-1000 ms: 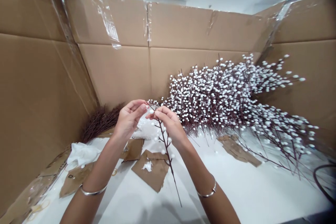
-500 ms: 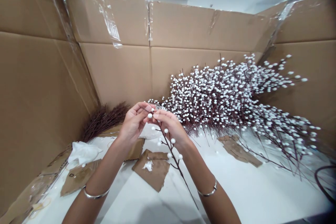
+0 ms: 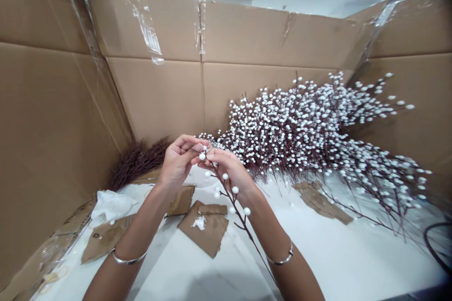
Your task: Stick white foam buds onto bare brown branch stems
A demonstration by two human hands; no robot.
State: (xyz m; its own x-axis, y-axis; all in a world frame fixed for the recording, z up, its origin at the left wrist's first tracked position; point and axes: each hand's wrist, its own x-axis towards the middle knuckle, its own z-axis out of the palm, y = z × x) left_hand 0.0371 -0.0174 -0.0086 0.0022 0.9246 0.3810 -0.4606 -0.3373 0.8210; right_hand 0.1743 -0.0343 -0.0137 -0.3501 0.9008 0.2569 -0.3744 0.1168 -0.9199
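A thin dark stem with white berries [image 3: 243,220] slants from my fingertips down toward my right forearm. My right hand [image 3: 228,167] pinches it near its upper end, fingers closed. My left hand [image 3: 180,157] is closed at the same tip, thumb and forefinger together beside a white berry [image 3: 202,156]. Whether the left fingers hold the twig or a berry is too small to tell. The two hands nearly touch at the fingertips, above the white table [image 3: 169,249].
A large pile of white-berried branches [image 3: 300,127] fills the back right. Bare dark twigs [image 3: 139,162] lie at back left. Cardboard pieces [image 3: 208,237] and a white wad [image 3: 111,204] rest on the table. Cardboard walls [image 3: 151,99] surround it. A black cable [image 3: 429,244] curves at right.
The berry stem's lower part has swung slightly to the right. My left hand has shifted a little left and up; both hands stay at the tip.
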